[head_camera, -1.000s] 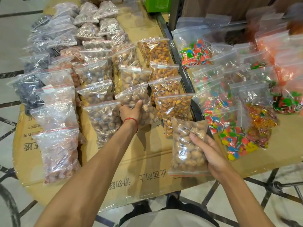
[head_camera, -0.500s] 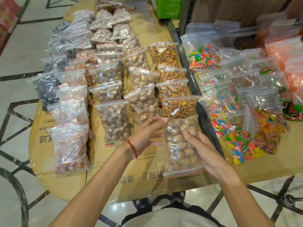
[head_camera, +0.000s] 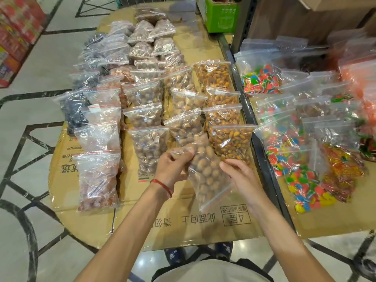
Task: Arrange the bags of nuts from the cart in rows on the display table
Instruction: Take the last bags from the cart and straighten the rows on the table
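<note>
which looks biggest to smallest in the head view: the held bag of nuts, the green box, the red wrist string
1. held bag of nuts
2. green box, farther off and cropped, so unsure
3. red wrist string

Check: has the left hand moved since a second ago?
Yes. The left hand drew back toward the person, from beside the front almond bag to below it, pinching the held bag.

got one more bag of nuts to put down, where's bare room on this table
Bare cardboard runs along the near edge, in front of the reddish nut bag and the brown nut bag; the held bag hangs over the widest part. Farther back the rows overlap, and the candy bags crowd the right.
</note>
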Motion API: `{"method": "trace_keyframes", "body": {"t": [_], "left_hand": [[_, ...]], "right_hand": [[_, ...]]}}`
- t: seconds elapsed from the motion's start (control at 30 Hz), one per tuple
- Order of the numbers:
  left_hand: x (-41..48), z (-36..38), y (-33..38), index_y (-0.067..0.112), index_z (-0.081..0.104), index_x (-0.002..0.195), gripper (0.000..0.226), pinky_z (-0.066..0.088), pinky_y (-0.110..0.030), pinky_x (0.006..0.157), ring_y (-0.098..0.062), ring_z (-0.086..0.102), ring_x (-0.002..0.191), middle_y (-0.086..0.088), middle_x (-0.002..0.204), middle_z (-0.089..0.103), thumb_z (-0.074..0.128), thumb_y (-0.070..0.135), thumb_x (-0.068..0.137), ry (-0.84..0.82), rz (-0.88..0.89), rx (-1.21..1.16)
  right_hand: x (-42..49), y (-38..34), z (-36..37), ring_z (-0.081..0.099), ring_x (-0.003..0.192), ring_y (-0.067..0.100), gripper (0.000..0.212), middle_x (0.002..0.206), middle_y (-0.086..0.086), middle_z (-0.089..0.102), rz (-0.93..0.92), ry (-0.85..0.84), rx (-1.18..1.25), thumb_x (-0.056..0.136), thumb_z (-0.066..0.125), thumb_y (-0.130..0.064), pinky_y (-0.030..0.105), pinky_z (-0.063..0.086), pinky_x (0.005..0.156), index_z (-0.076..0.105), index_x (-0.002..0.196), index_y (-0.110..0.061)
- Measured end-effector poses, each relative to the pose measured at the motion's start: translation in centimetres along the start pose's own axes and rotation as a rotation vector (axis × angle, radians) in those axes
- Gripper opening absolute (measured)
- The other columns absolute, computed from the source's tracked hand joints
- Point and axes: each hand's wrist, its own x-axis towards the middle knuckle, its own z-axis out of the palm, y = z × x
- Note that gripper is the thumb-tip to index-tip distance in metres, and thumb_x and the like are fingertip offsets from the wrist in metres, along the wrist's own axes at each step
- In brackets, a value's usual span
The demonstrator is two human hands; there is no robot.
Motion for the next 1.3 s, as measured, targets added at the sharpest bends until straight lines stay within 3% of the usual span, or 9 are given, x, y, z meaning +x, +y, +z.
{"method": "trace_keyframes", "body": {"t": [0.13, 0.27, 0.4, 0.57, 0.7, 0.87, 1.0, 1.2, 1.3], "left_hand": [[0.2, -0.9, -0.4, 0.013, 0.057, 0.102, 0.018, 0.055, -0.027, 0.052, -0.005, 0.053, 0.048, 0.003, 0.061, 0.056, 0.073, 0.018, 0.095, 0.168, -0.069, -0.287], [-0.7, -0.8, -0.9, 0.010, 0.065, 0.115, 0.031, 0.060, -0.031, 0.061, -0.014, 0.056, 0.064, -0.008, 0.078, 0.060, 0.076, 0.022, 0.088, 0.143, -0.101, -0.470], [-1.4, -1.1, -1.8, 0.012, 0.062, 0.119, 0.053, 0.060, -0.037, 0.071, -0.019, 0.068, 0.080, -0.012, 0.098, 0.069, 0.083, 0.025, 0.072, 0.068, -0.085, -0.434], [-2.5, -3.4, -1.6, 0.015, 0.059, 0.136, 0.074, 0.052, -0.037, 0.086, -0.020, 0.069, 0.097, -0.002, 0.113, 0.076, 0.084, 0.029, 0.068, -0.070, -0.132, -0.258], [-2.7, -4.8, -0.7, 0.026, 0.049, 0.147, 0.084, 0.053, -0.028, 0.090, -0.011, 0.071, 0.113, 0.002, 0.142, 0.064, 0.085, 0.034, 0.072, -0.144, 0.075, -0.055], [-2.8, -3.7, 0.6, 0.039, 0.057, 0.134, 0.057, 0.053, -0.019, 0.097, 0.004, 0.065, 0.114, 0.019, 0.121, 0.072, 0.082, 0.036, 0.083, -0.492, 0.185, 0.338], [-2.6, -2.7, -1.6, 0.019, 0.066, 0.123, 0.040, 0.056, -0.022, 0.084, -0.009, 0.069, 0.098, -0.008, 0.113, 0.073, 0.082, 0.015, 0.086, -0.344, 0.203, 0.228], [-1.9, -1.8, -4.6, 0.013, 0.068, 0.110, 0.014, 0.051, -0.015, 0.061, 0.002, 0.068, 0.069, 0.005, 0.088, 0.074, 0.070, 0.009, 0.097, -0.058, 0.139, 0.094], [-0.2, -1.8, -4.7, 0.006, 0.068, 0.115, 0.017, 0.050, -0.013, 0.060, 0.003, 0.067, 0.067, 0.003, 0.089, 0.074, 0.068, 0.010, 0.099, -0.004, 0.118, 0.104]], "right_hand": [[-0.1, 1.2, 1.3, 0.062, 0.115, 0.008, 0.054, 0.131, -0.005, 0.064, 0.077, 0.109, 0.174, 0.093, 0.078, -0.037, 0.029, 0.049, 0.096, 0.054, 0.139, -0.023], [-0.3, 0.8, 3.4, 0.071, 0.121, 0.021, 0.056, 0.127, 0.002, 0.077, 0.173, -0.144, 0.425, 0.082, 0.080, -0.039, 0.045, 0.050, 0.110, 0.066, 0.132, -0.017], [-0.1, 0.8, 5.0, 0.072, 0.122, 0.022, 0.070, 0.126, 0.005, 0.078, 0.117, -0.044, 0.573, 0.073, 0.088, -0.029, 0.046, 0.052, 0.108, 0.064, 0.137, -0.014], [-0.4, 0.3, 2.5, 0.077, 0.111, 0.019, 0.059, 0.116, 0.004, 0.081, -0.067, -0.084, 0.407, 0.072, 0.089, -0.017, 0.045, 0.054, 0.103, 0.069, 0.127, -0.017], [0.3, -1.2, -0.3, 0.076, 0.111, 0.020, 0.058, 0.116, 0.006, 0.081, -0.235, -0.211, 0.132, 0.065, 0.092, -0.014, 0.035, 0.059, 0.095, 0.075, 0.120, -0.023], [0.8, -2.1, -1.4, 0.077, 0.108, 0.025, 0.058, 0.116, 0.014, 0.080, -0.230, -0.401, -0.061, 0.065, 0.092, -0.008, 0.038, 0.063, 0.088, 0.077, 0.121, -0.013], [0.6, -0.9, -0.5, 0.074, 0.114, 0.034, 0.069, 0.116, 0.016, 0.078, -0.163, -0.294, 0.008, 0.062, 0.099, -0.013, 0.047, 0.062, 0.096, 0.073, 0.126, -0.018], [0.2, 1.8, 2.1, 0.075, 0.113, 0.010, 0.045, 0.123, -0.004, 0.078, 0.026, -0.145, 0.347, 0.093, 0.077, -0.013, 0.046, 0.050, 0.110, 0.064, 0.135, -0.020], [0.7, 2.2, 3.1, 0.066, 0.124, 0.012, 0.065, 0.136, -0.004, 0.067, 0.075, -0.201, 0.280, 0.096, 0.075, -0.016, 0.057, 0.041, 0.120, 0.049, 0.153, -0.032]]}}
